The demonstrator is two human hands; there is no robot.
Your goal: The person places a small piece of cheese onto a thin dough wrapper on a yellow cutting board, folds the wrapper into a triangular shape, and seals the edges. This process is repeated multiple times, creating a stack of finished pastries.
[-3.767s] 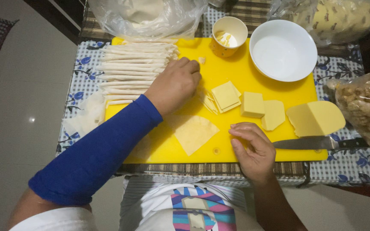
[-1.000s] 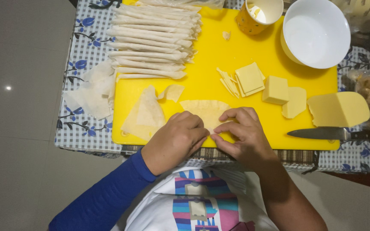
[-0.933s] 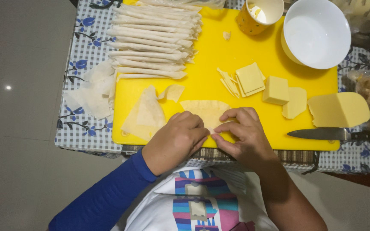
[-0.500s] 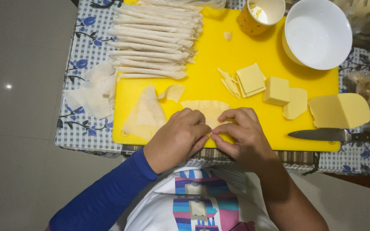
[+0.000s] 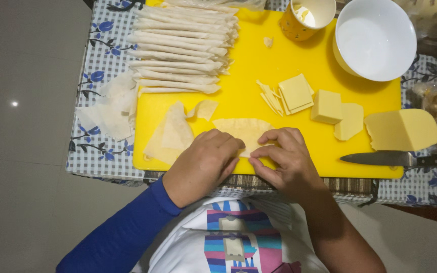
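We have both our hands down on the near edge of the yellow cutting board (image 5: 259, 65). Our left hand (image 5: 203, 164) and our right hand (image 5: 284, 162) meet over a thin, pale wrapper sheet (image 5: 244, 129). The fingertips of both hands are bent and pressed close together on the near side of the sheet, pinching and curling its edge. The far part of the sheet sticks out flat just past our fingertips. Just left of our left fingers lies another folded wrapper piece (image 5: 173, 134), with a small torn scrap (image 5: 206, 108) beside it. Farther away from our fingers, at the top left of the board, sits a pile of thin rolled sticks (image 5: 183, 48). Off the board, left of the rolls, is a heap of spare wrappers (image 5: 110, 106) on the checked tablecloth (image 5: 89, 60). Past our right fingers are cheese squares (image 5: 295, 92) and thin cheese strips (image 5: 270, 97), then a big cheese block (image 5: 403, 130). A knife (image 5: 380, 158) lies to the right of our right hand, near the board's edge. A white bowl (image 5: 375, 38) and a small yellow cup (image 5: 312, 17) stand at the far side.
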